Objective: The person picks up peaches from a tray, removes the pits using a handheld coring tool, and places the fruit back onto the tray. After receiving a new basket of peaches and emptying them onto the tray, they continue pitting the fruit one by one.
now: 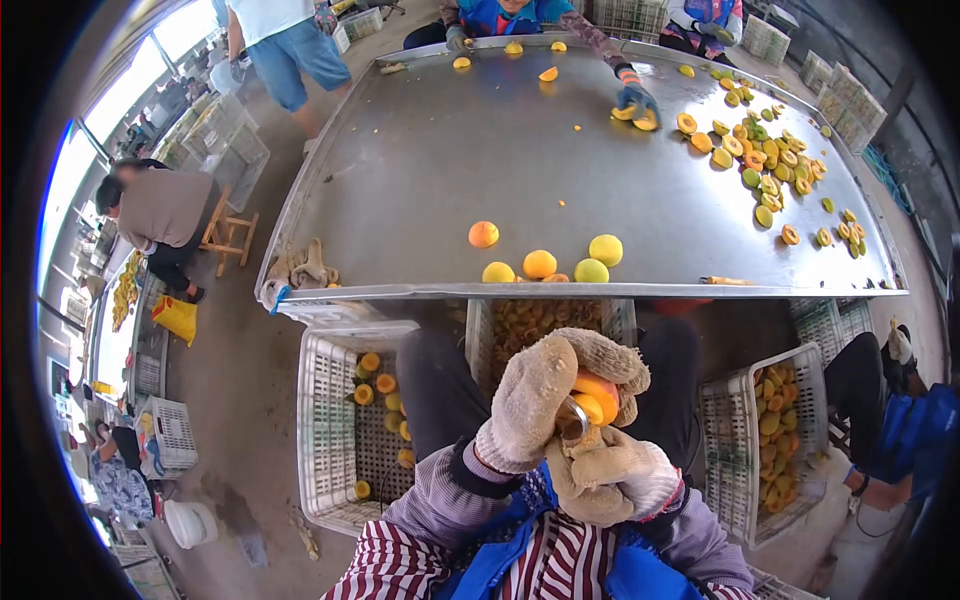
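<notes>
Both my hands wear beige knitted work gloves and meet above my lap. My left hand (528, 405) wraps its fingers round an orange-red peach (597, 398), which shows a cut yellow face. My right hand (612, 478) is closed just below it, on a tool with a curved metal blade (572, 418) that touches or nearly touches the fruit; its handle is hidden in the glove. On the near edge of the metal table (430, 190) sit several whole peaches (540, 265). Under that edge, a crate (480, 335) holds cut fruit pieces.
A crate (312, 430) with some peaches stands at my left, a fuller crate (745, 470) at my right. Cut halves (760, 160) spread over the table's right side. Gloves (305, 268) lie at its left corner. Across it, a co-worker's gloved hand (637, 100) touches fruit.
</notes>
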{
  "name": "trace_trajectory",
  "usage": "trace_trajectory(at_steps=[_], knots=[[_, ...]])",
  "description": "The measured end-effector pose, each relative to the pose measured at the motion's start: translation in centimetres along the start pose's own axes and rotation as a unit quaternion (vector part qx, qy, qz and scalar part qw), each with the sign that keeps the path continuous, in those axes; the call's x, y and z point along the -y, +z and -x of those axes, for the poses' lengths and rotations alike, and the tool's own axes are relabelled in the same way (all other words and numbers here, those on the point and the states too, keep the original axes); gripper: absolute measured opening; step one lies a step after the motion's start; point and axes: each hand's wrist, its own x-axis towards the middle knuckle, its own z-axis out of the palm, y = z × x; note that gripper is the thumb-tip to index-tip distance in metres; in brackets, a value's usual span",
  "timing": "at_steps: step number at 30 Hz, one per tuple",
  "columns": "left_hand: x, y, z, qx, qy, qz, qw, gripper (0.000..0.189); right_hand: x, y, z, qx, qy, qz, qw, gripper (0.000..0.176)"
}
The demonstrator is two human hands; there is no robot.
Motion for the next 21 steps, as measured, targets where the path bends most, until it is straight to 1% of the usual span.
trace_trajectory(at_steps=[1,3,4,5,6,7,9,10,11,12,13,14,15,16,17,18,19,20,21], knots=[[0.3,0.1,0.1,0.001,0.000,0.000,1.000,0.058,-0.6,-0.8,0.1,-0.001,-0.001,0.001,1.000,0.025],[1.2,0.0,-0.2,-0.014,-0.042,0.139,0.989,0.059,-1.5,-2.9,0.1,0.080,0.036,-0.057,0.994,0.025],[1.9,-0.7,-1.0,0.004,-0.050,0.119,0.992,0.052,-1.3,-2.8,0.0,0.080,0.035,-0.058,0.994,0.025],[2.0,-1.5,-1.4,0.004,-0.051,0.119,0.992,0.052,-0.9,-2.7,-0.2,0.051,-0.008,-0.065,0.997,0.024],[1.5,-2.4,-1.7,-0.022,-0.020,-0.060,0.998,0.053,-0.5,-2.7,-0.5,0.023,-0.050,-0.074,0.996,0.022],[0.7,-3.5,-1.8,-0.048,0.011,-0.237,0.970,0.053,-0.1,-3.1,-1.0,0.019,-0.056,-0.100,0.993,0.017],[-0.8,-7.8,-0.3,-0.216,-0.023,-0.323,0.921,0.040,1.1,-4.5,-1.3,-0.034,-0.053,-0.080,0.995,0.017],[-1.3,-12.7,1.5,-0.212,0.019,-0.562,0.799,0.034,1.9,-4.8,-1.8,-0.027,-0.048,-0.082,0.995,0.017],[-2.0,-16.7,3.2,-0.190,0.055,-0.760,0.620,0.030,2.8,-5.2,-2.4,-0.112,-0.033,-0.015,0.993,0.016],[-3.7,-17.6,4.1,-0.261,-0.046,-0.756,0.599,0.031,3.5,-5.5,-3.0,-0.196,-0.020,0.053,0.979,0.019],[-4.7,-17.9,4.5,-0.327,-0.148,-0.740,0.569,0.034,3.6,-5.7,-3.7,-0.192,-0.016,0.048,0.980,0.019],[-4.6,-18.3,4.4,-0.331,-0.152,-0.740,0.565,0.034,3.7,-6.0,-4.7,-0.239,-0.030,0.111,0.964,0.019],[-4.4,-19.1,3.8,-0.279,-0.055,-0.842,0.459,0.035,4.0,-6.5,-5.9,-0.284,-0.050,0.176,0.941,0.018],[-4.3,-19.7,3.2,-0.214,0.042,-0.915,0.339,0.036,3.6,-7.7,-6.6,-0.287,-0.050,0.200,0.935,0.022],[-4.2,-19.4,1.2,-0.212,0.030,-0.867,0.450,0.038,2.9,-8.5,-7.3,-0.287,-0.046,0.198,0.936,0.022],[-3.9,-19.0,-1.9,-0.211,0.019,-0.804,0.556,0.040,2.4,-9.2,-7.9,-0.316,-0.080,0.303,0.896,0.025],[-3.3,-19.4,-4.6,-0.191,0.007,-0.781,0.595,0.043,2.4,-9.6,-8.4,-0.340,-0.115,0.403,0.842,0.029],[-2.7,-19.8,-7.4,-0.169,-0.005,-0.755,0.633,0.047,2.9,-9.3,-8.4,-0.347,-0.094,0.424,0.832,0.036],[-2.0,-19.7,-10.5,-0.170,-0.023,-0.767,0.618,0.047,3.3,-9.0,-8.3,-0.349,-0.093,0.422,0.831,0.036]])
